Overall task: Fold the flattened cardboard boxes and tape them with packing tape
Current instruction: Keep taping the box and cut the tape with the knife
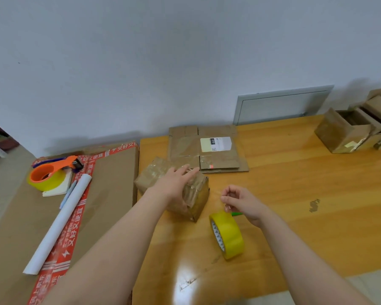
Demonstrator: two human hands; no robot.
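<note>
A small folded cardboard box [196,194], wrapped in glossy clear tape, stands on the wooden table [295,183]. My left hand [176,180] rests flat on its top with fingers straight. To the right of the box, my right hand [240,201] hovers with curled fingers, thumb and forefinger pinching a faint clear strip of tape. A yellow tape roll [227,235] stands on edge just below that hand. A green tool tip [237,214] pokes out under the right hand. Flattened cardboard boxes [207,150] lie stacked behind the box.
Several folded boxes [348,130] sit at the table's far right. On the left a large carton [110,183] with red tape carries an orange tape dispenser [51,175], a white paper roll [59,221] and a blue pen [67,194]. A grey wall panel [282,104] is behind the table.
</note>
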